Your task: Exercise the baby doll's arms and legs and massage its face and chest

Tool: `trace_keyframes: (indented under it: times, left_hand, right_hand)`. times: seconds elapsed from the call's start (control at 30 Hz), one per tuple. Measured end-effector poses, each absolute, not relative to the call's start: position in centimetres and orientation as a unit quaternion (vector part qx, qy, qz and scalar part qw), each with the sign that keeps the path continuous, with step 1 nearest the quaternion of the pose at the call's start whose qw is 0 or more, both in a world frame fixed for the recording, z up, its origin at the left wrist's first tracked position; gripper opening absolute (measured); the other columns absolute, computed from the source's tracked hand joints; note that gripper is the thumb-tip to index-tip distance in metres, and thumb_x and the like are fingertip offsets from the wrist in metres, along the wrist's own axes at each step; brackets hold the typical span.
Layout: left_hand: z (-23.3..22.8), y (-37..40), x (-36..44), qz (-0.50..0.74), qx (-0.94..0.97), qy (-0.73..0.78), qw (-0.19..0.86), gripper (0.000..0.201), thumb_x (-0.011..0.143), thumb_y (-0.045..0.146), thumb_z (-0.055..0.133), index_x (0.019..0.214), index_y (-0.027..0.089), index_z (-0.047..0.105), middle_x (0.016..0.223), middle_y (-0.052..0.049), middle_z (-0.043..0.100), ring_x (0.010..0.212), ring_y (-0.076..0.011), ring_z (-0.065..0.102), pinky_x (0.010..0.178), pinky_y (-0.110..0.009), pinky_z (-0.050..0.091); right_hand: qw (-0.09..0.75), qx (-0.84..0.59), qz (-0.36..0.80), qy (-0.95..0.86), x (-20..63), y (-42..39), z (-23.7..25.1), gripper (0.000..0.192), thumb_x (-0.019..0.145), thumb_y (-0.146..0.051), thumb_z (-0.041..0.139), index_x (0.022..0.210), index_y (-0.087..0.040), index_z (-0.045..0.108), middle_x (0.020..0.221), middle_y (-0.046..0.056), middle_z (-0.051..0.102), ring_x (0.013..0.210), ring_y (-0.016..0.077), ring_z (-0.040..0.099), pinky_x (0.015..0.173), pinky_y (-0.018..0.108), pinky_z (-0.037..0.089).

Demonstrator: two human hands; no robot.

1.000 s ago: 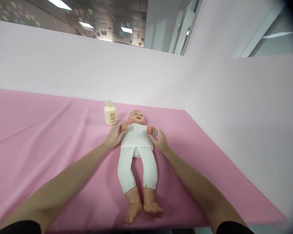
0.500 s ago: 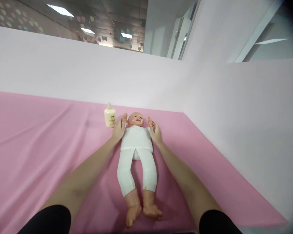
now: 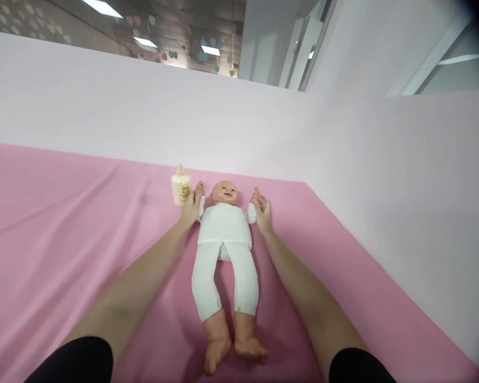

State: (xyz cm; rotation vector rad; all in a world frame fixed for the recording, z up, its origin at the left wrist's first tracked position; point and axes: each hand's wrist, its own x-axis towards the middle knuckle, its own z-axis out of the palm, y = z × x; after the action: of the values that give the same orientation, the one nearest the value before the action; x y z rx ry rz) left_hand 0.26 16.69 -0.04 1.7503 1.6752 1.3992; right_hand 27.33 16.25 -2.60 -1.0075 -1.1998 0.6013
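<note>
A baby doll [image 3: 224,226] in a white top and white trousers lies on its back, head away from me and bare feet toward me. Its two arms are bent up beside the head. My left hand [image 3: 191,207] is closed around the doll's forearm on the left side. On the other side, my right hand [image 3: 264,213] grips the doll's other forearm near the wrist, with some of the fingers hidden behind it. A pale yellow pump bottle [image 3: 181,187] stands upright just beyond my left hand, which overlaps its lower edge in view.
Pink sheeting [image 3: 83,213] with creases on the left covers the surface under the doll. A white wall [image 3: 143,111] rises behind it, and another white wall [image 3: 403,186] borders the right side. Windows sit above both walls.
My hands have moved apart, drawing the doll's forearms outward from its head. The bottle still stands in its place, and the view has tilted slightly.
</note>
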Motion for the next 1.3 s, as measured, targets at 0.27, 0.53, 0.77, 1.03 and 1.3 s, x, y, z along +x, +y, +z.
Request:
trace_keyframes:
  times: [0.27, 0.53, 0.77, 1.03, 1.3]
  left_hand:
    - [-0.1, 8.5, -2.1, 0.374, 0.815, 0.435, 0.083, 0.044, 0.088, 0.039, 0.044, 0.126, 0.018, 0.051, 0.129, -0.012, 0.059, 0.123, -0.0278, 0.051, 0.107, -0.042, 0.037]
    - [-0.4, 10.3, -0.6, 0.467, 0.758, 0.445, 0.1, 0.042, 0.092, 0.037, 0.041, 0.127, 0.016, 0.049, 0.122, -0.013, 0.061, 0.114, -0.0269, 0.057, 0.1, -0.043, 0.043]
    - [-1.3, 17.3, 1.1, 0.546, 0.574, 0.583, 0.178, 0.036, 0.093, 0.043, 0.036, 0.106, 0.017, 0.058, 0.11, -0.014, 0.066, 0.106, -0.0292, 0.061, 0.094, -0.043, 0.045]
    - [-2.2, 19.4, 0.7, 0.525, 0.531, 0.635, 0.198, 0.034, 0.091, 0.045, 0.038, 0.092, 0.02, 0.061, 0.099, -0.012, 0.068, 0.099, -0.0293, 0.062, 0.089, -0.044, 0.047]
    - [-0.6, 13.8, 0.4, 0.547, 0.69, 0.468, 0.076, 0.039, 0.093, 0.039, 0.039, 0.119, 0.014, 0.052, 0.112, -0.014, 0.063, 0.105, -0.026, 0.059, 0.094, -0.042, 0.046]
  right_hand:
    - [0.498, -0.403, 0.051, -0.766, 28.8, 7.8, -2.4, 0.039, 0.083, -0.032, 0.06, 0.122, -0.026, 0.055, 0.121, 0.008, 0.064, 0.116, 0.0266, 0.057, 0.109, 0.049, 0.036]
    - [0.508, -0.421, -0.017, -0.751, 27.5, 9.9, -2.0, 0.039, 0.086, -0.035, 0.054, 0.123, -0.02, 0.053, 0.119, 0.012, 0.064, 0.11, 0.028, 0.059, 0.103, 0.051, 0.039]
    - [0.644, -0.473, 0.198, -0.568, 25.3, 17.3, -2.8, 0.046, 0.087, -0.048, 0.049, 0.119, -0.016, 0.051, 0.119, 0.014, 0.063, 0.11, 0.0216, 0.061, 0.094, 0.038, 0.048]
    - [0.624, -0.551, 0.267, -0.486, 26.7, 20.5, -4.4, 0.046, 0.082, -0.055, 0.047, 0.1, -0.014, 0.058, 0.101, 0.013, 0.069, 0.094, 0.0233, 0.067, 0.079, 0.036, 0.052]
    - [0.643, -0.434, 0.165, -0.609, 26.6, 13.4, -2.6, 0.055, 0.085, -0.044, 0.057, 0.13, -0.016, 0.043, 0.128, 0.017, 0.057, 0.117, 0.023, 0.058, 0.099, 0.042, 0.047]
